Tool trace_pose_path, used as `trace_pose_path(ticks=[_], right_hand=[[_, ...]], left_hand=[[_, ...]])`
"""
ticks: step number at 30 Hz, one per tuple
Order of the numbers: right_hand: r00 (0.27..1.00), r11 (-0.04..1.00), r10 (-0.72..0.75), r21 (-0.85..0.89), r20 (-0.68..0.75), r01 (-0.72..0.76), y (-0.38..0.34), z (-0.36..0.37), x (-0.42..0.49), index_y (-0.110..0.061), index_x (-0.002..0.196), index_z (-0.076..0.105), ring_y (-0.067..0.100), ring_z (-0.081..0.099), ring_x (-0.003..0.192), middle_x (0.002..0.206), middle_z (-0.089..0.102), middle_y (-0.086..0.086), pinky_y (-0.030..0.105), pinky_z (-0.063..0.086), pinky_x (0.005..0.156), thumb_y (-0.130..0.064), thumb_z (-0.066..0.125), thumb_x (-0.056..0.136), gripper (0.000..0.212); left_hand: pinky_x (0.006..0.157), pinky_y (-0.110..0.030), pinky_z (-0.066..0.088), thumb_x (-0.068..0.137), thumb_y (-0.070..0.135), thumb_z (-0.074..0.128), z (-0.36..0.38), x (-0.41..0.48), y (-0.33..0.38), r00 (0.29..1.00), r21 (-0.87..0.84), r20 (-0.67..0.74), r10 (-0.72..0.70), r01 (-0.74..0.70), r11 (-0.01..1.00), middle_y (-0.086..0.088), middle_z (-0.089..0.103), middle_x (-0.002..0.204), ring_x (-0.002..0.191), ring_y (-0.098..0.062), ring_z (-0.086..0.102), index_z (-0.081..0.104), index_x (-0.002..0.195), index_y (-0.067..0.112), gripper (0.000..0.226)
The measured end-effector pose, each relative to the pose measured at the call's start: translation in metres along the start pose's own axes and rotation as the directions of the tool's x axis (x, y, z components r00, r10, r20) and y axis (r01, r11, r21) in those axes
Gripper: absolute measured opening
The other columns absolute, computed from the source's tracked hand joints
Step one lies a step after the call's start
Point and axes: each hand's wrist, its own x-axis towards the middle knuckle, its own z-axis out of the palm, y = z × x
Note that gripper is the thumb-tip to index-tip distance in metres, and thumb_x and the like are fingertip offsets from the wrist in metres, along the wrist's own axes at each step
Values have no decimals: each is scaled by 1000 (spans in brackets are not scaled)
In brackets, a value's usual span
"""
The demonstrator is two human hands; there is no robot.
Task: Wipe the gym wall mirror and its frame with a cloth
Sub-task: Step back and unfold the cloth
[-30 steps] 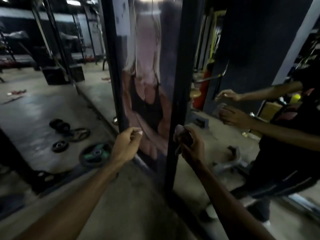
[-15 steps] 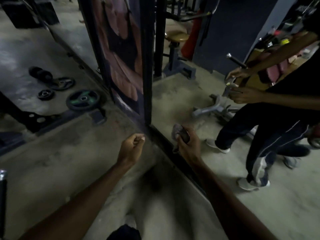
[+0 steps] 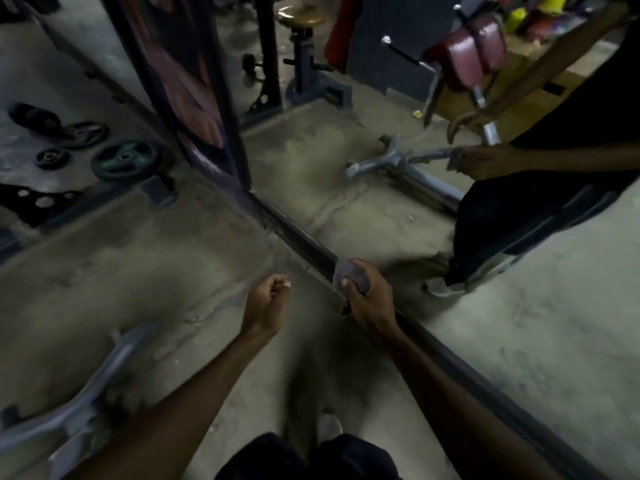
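The wall mirror (image 3: 398, 209) fills the right half of the view and reflects the floor and my own body and arms. Its dark bottom frame (image 3: 298, 233) runs diagonally from the centre to the lower right. My right hand (image 3: 363, 296) is shut on a crumpled grey cloth (image 3: 346, 270) and presses it against that bottom frame. My left hand (image 3: 268, 303) is a closed fist with nothing in it, hovering over the floor just left of the frame. A dark upright post (image 3: 232, 109) of the frame rises at the upper centre, beside a poster panel (image 3: 180, 81).
Weight plates (image 3: 124, 161) lie on the concrete floor at the left. A grey metal machine foot (image 3: 90, 396) sits at the lower left. A stool (image 3: 304, 53) and bench parts appear in the reflection. My shoe (image 3: 329, 426) is at the bottom centre.
The view has tipped downward from the upright post to the floor. My right hand with the cloth has gone down the post and now rests on the bottom frame; the left fist followed.
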Motion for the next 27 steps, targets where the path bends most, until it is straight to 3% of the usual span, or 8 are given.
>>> trace_pose_path(ticks=[2, 5, 9, 16, 21, 25, 27], right_hand=[[990, 997, 66, 35, -123, -62, 14, -25, -36, -16, 98, 67, -7, 65, 87, 90, 67, -9, 13, 55, 74, 5, 64, 93, 21], [971, 990, 143, 28, -194, -140, 36, -54, -79, -31, 109, 65, -7, 66, 92, 101, 68, -10, 22, 59, 79, -3, 67, 95, 32], [914, 975, 179, -57, -364, -213, 51, -96, -154, -22, 125, 64, -4, 63, 99, 110, 67, -10, 18, 53, 86, -13, 69, 94, 32], [815, 938, 276, -40, -510, -343, 67, -144, -301, -16, 123, 66, -11, 62, 93, 103, 66, -15, 1, 42, 78, -12, 71, 93, 30], [811, 916, 339, -27, -477, -399, 87, -164, -398, -19, 126, 65, -2, 63, 95, 109, 69, -9, 2, 44, 77, -16, 70, 95, 32], [855, 929, 336, -12, -394, -371, 99, -171, -457, -29, 119, 62, -12, 63, 91, 105, 66, -13, 7, 49, 73, -13, 68, 96, 29], [898, 946, 294, -35, -327, -322, 100, -175, -494, -35, 113, 60, -6, 67, 83, 100, 66, -13, 17, 57, 66, -10, 67, 96, 31]], left_hand=[[71, -16, 46, 95, 32, 60, 26, -24, 4, 996, 32, 86, 33, -35, 999, 9, 68, 89, 82, -7, 62, 67, 102, 26, 11], [75, -24, 46, 99, 25, 61, 56, -52, 8, 980, 53, 192, 51, -62, 997, 5, 68, 94, 86, -9, 62, 67, 108, 24, 11], [78, -24, 46, 102, 19, 58, 96, -116, 14, 940, 90, 328, 94, -130, 987, 0, 69, 101, 90, -11, 62, 68, 116, 18, 17], [83, -28, 48, 102, 18, 59, 136, -245, 2, 860, 111, 507, 65, -140, 984, -4, 70, 105, 95, -18, 64, 67, 113, 20, 14], [89, -31, 52, 86, 41, 53, 144, -337, -12, 844, 91, 532, 63, -132, 987, 0, 70, 106, 97, -16, 66, 64, 119, 22, 40], [88, -30, 52, 87, 40, 54, 140, -403, -40, 898, 120, 436, 52, -116, 986, 4, 71, 101, 94, -15, 67, 67, 117, 22, 37], [88, -29, 51, 94, 32, 60, 139, -449, -56, 936, 122, 350, 43, -91, 988, 3, 71, 100, 92, -14, 66, 69, 117, 17, 29]])
